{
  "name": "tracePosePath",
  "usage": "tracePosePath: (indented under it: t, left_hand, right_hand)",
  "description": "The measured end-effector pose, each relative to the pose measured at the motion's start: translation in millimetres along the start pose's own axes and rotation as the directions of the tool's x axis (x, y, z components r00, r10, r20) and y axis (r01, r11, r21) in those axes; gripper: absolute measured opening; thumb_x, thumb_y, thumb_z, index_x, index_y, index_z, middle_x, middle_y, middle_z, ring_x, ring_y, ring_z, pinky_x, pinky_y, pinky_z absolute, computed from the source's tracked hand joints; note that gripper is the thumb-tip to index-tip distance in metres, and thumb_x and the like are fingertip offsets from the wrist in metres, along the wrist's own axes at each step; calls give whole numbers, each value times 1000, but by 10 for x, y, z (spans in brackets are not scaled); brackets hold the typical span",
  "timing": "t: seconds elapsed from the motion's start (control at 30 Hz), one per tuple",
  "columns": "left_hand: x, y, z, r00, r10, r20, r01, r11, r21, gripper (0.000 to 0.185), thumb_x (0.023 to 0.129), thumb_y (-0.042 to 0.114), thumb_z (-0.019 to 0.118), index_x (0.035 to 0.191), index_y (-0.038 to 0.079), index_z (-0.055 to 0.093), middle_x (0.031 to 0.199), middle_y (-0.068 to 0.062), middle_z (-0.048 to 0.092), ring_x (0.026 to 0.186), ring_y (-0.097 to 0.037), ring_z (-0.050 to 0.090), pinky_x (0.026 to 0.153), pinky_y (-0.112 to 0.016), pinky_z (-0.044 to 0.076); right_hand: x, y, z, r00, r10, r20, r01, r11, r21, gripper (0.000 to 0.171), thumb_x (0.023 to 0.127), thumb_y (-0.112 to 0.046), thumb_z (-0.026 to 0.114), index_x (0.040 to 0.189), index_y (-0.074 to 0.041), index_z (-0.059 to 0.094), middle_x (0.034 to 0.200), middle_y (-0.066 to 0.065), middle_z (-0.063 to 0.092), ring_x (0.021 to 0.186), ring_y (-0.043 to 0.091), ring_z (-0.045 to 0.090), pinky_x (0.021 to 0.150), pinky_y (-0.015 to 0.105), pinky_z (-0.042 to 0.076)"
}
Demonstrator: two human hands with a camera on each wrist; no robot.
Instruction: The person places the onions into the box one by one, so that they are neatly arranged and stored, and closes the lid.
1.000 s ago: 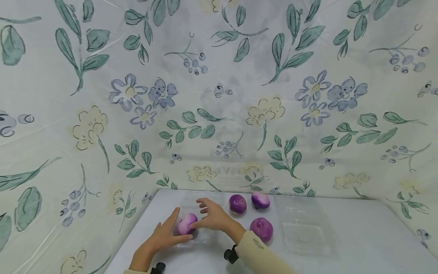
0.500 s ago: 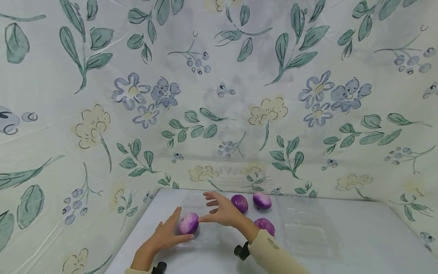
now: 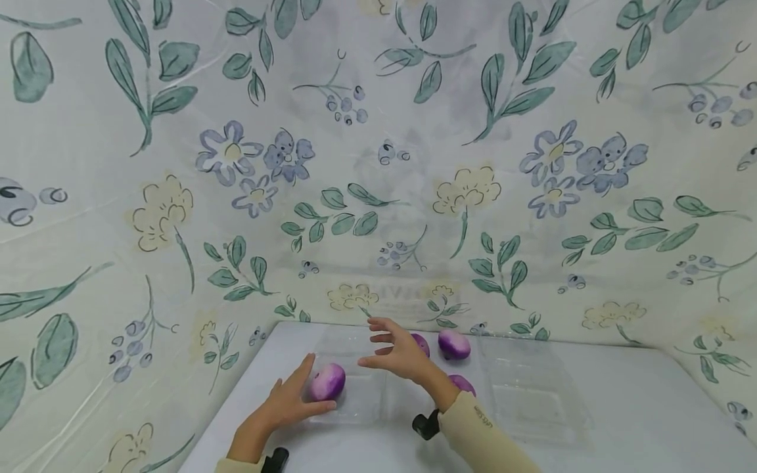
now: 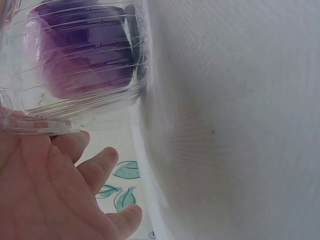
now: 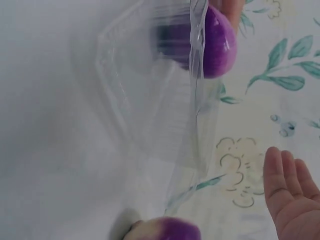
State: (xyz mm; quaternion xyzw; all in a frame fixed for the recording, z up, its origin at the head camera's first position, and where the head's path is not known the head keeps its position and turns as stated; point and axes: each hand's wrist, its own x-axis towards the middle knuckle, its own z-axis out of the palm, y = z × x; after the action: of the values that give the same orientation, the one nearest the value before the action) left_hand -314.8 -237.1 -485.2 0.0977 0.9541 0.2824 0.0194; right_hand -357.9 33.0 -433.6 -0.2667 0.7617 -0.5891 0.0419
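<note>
A purple onion [image 3: 327, 382] lies in a clear plastic container [image 3: 361, 401] on the white table. My left hand [image 3: 294, 396] rests against the container's left side, fingers straight, thumb along the front edge. In the left wrist view the onion [image 4: 82, 55] shows through the ribbed clear wall [image 4: 75, 107] just above my palm [image 4: 45, 190]. My right hand [image 3: 395, 353] hovers with spread fingers above the container's far right, holding nothing. The right wrist view shows its fingertips [image 5: 290, 195], the container [image 5: 150, 95] and the onion [image 5: 212, 42].
Three more purple onions lie loose behind and beside my right hand: one at the back [image 3: 454, 344], one partly hidden by the fingers [image 3: 422, 340], one behind my wrist [image 3: 464, 383]. A second clear container [image 3: 526, 394] sits to the right. Flowered sheeting [image 3: 378, 164] walls in the table.
My right hand has let go of the onion in the container, then risen and moved back and to the right. The left hand and the onion have stayed in place.
</note>
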Motion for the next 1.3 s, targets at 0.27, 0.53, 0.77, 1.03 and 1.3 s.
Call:
tracePosePath:
  t: [0.27, 0.53, 0.77, 1.03, 1.3]
  left_hand:
    - [0, -21, -18, 1000, 9, 2, -9, 1000, -8, 119, 77, 57, 77, 156, -3, 11, 162, -24, 16, 148, -46, 21, 110, -78, 3]
    - [-11, 4, -8, 1000, 6, 0, -6, 1000, -30, 120, 76, 56, 78, 157, -2, 11, 162, -24, 15, 148, -46, 19, 111, -77, 2]
    - [-16, 12, -11, 1000, 11, -5, -11, 999, -31, 119, 76, 55, 78, 156, -3, 12, 162, -24, 16, 148, -46, 20, 111, -77, 3]
    - [-12, -8, -32, 1000, 16, -1, -16, 999, -37, 120, 75, 56, 78, 157, -2, 11, 162, -24, 15, 148, -46, 20, 111, -76, 3]
    - [-12, -26, -18, 1000, 12, 2, -12, 999, -45, 119, 76, 56, 78, 157, -1, 12, 162, -23, 16, 148, -45, 20, 112, -75, 3]
  right_hand:
    - [18, 150, -109, 994, -1, -108, -2, 1000, -26, 75, 79, -24, 84, 143, -11, 47, 142, 16, 52, 127, 34, 57, 101, 43, 52]
    - [-2, 297, -148, 966, 12, -259, -39, 994, -99, 70, 78, -25, 85, 139, -10, 52, 139, 17, 56, 123, 36, 57, 102, 50, 49]
    - [-29, 382, -208, 929, 87, -360, -138, 983, -120, 69, 76, -33, 86, 136, -14, 56, 143, 15, 54, 127, 40, 53, 100, 52, 51]
    - [2, 482, -245, 900, 111, -422, -182, 974, -132, 72, 73, -36, 88, 134, -12, 58, 144, 17, 52, 132, 41, 49, 109, 57, 41]
    - [25, 568, -237, 887, 154, -436, -246, 955, -163, 70, 73, -36, 88, 132, -14, 59, 142, 14, 56, 131, 37, 52, 109, 56, 41]
